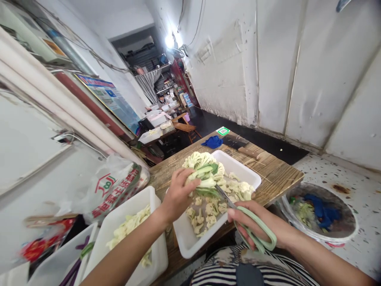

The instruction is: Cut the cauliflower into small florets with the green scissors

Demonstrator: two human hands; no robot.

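A large head of cauliflower (199, 159) with green stalks is gripped in my left hand (180, 190), tilted over a white plastic tray (190, 248). My right hand (253, 222) is closed around the pale green handles of a pair of scissors (263, 228). The blades reach into the stalks on the cauliflower's underside, where their tips are hidden. Cut cauliflower florets (210, 210) lie spread over the bottom of the tray, under both hands.
On the wooden table (166, 169) lie a cleaver (242, 149), thin sticks, a blue cloth (212, 142) and a QR card (222, 131). A white bin (125, 222) of cauliflower pieces stands left, by plastic bags (116, 186). A waste bucket (320, 234) stands right. A person (161, 101) sits far back.
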